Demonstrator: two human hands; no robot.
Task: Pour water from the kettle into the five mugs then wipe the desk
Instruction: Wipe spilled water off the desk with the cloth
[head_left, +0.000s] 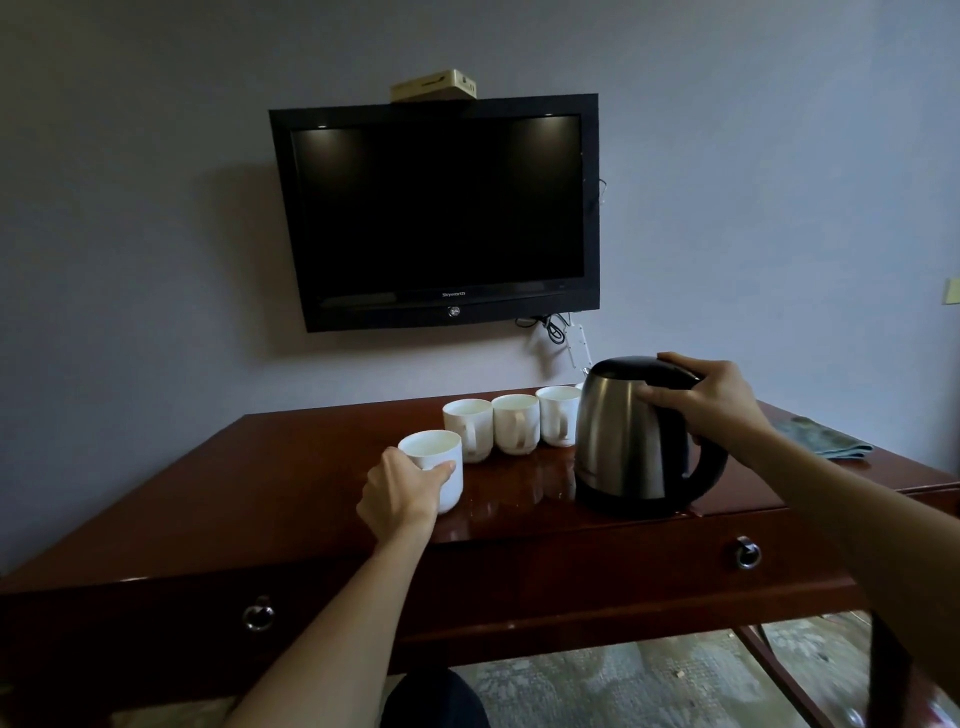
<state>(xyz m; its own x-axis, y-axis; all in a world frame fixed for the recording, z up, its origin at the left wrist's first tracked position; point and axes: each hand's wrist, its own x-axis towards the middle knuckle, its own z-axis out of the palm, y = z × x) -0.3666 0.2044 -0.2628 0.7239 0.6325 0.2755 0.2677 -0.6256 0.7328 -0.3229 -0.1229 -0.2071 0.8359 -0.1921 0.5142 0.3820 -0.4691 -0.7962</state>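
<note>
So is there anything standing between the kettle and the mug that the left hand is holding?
Nothing visible does. The kettle, gripped at its handle by the right hand, has bare desk between it and the mug in the left hand. The other mugs stand farther back, out of that path.

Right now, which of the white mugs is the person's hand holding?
The front mug, nearest the desk edge: the left hand grips it. The other mugs stand untouched in a row behind it, beside the kettle.

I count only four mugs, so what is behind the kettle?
Past the kettle, by its upper left edge, a sliver of white rim shows, probably the fifth mug; its body is hidden. The right hand grips the kettle handle.
</note>
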